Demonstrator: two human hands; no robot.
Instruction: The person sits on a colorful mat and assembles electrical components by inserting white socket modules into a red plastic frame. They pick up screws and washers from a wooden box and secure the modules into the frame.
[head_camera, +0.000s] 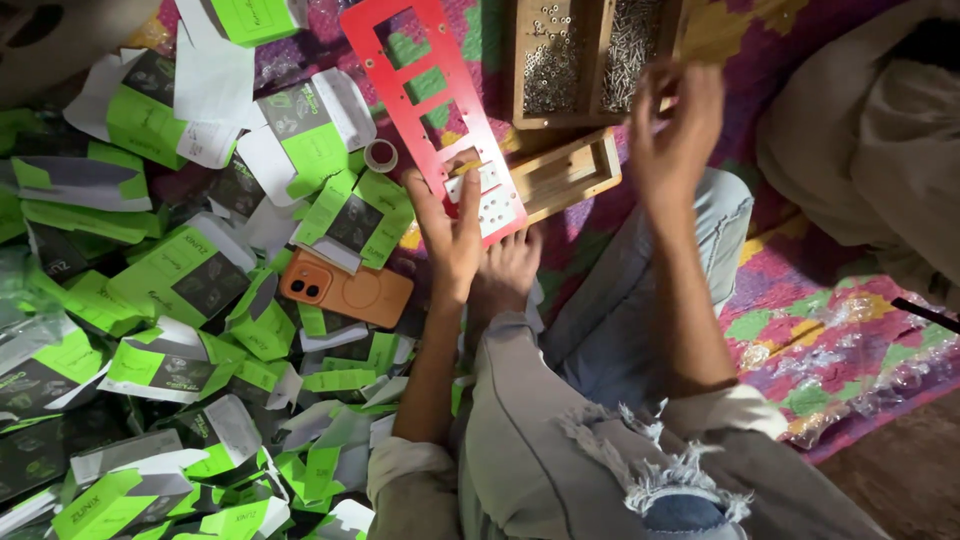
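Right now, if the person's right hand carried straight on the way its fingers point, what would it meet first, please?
The right hand points up-frame toward the wooden tray, so it would probably first meet the compartment of small metal screws. Its fingertips already seem to be at the tray's edge, though depth is hard to judge from above.

An orange phone (346, 291) lies face down. Green-and-white packets (150, 330) are heaped left of it. A tape roll (380, 155) sits above it.
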